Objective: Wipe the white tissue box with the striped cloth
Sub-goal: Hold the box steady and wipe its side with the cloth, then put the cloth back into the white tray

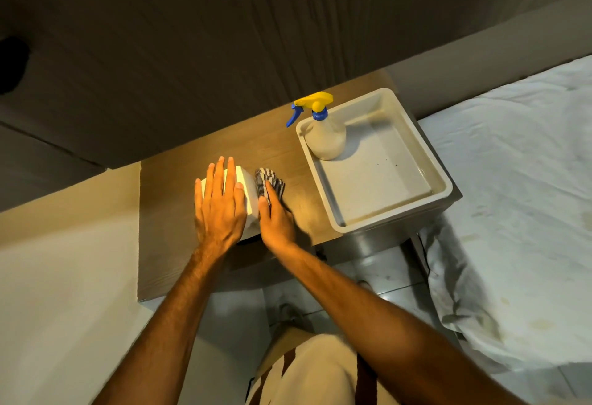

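Your left hand [219, 204] lies flat and open on top of the box [248, 191], which sits on the table [166, 244] left of the tray [445, 185]. Your right hand [275, 220] presses the cloth [267, 184] against the box's right side; keep the box pinned and the strokes even.

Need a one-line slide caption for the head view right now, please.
Left hand flat on the white tissue box while the right hand presses the striped cloth against its side.
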`<state>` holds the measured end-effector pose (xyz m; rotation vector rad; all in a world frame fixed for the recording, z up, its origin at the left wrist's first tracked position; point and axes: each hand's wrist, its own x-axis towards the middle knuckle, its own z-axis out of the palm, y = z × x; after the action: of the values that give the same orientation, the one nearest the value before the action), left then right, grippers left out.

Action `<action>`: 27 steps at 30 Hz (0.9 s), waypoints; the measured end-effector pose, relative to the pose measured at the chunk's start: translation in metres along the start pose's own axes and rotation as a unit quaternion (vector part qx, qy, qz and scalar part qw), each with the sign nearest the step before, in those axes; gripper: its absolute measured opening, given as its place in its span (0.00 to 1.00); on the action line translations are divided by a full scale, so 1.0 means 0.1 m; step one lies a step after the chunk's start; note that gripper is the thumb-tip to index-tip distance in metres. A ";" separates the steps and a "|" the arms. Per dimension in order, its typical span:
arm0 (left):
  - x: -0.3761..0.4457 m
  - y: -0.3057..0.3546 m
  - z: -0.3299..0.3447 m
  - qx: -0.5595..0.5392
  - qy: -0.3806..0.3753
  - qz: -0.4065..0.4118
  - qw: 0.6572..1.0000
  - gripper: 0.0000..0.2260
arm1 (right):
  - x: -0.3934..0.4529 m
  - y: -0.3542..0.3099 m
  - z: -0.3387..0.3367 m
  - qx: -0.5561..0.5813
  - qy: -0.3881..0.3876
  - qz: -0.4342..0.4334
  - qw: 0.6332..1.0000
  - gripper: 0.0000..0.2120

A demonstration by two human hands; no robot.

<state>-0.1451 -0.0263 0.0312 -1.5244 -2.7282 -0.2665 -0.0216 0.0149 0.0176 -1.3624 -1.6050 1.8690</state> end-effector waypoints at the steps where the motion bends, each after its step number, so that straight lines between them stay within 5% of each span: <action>1: 0.00 0.00 0.00 -0.001 0.003 -0.001 1.000 0.27 | -0.11 0.03 -0.01 -0.017 -0.001 0.004 1.000 0.24; 10: 0.01 -0.04 -0.04 -0.006 0.008 0.010 1.000 0.29 | -0.98 -0.62 -1.02 -0.003 -0.102 -0.137 0.985 0.22; 12: -0.06 0.13 -0.17 -0.053 0.096 -0.012 0.994 0.27 | -0.99 -0.71 -1.48 -0.028 -0.040 -0.137 0.989 0.21; 15: -0.19 0.66 -0.28 -0.139 0.192 0.050 0.970 0.24 | -0.76 -0.66 -2.10 -0.135 0.151 -0.172 0.964 0.22; 18: -0.20 1.12 0.04 -0.171 0.098 0.102 0.975 0.25 | -0.26 -0.44 -2.42 -0.306 0.211 -0.150 0.916 0.24; 22: -0.15 1.29 0.55 -0.286 -0.034 -0.038 0.957 0.27 | 0.19 -0.07 -2.50 -0.502 0.134 -0.067 0.852 0.24; 27: -0.25 1.20 0.86 -0.134 -0.081 -0.049 0.986 0.31 | 0.29 0.15 -2.49 -0.558 0.056 -0.054 0.826 0.24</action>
<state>-0.0234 0.0271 -0.0383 -1.5313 -3.0035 -0.5553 0.1697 0.1770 0.0137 -1.6118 -2.7776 0.6287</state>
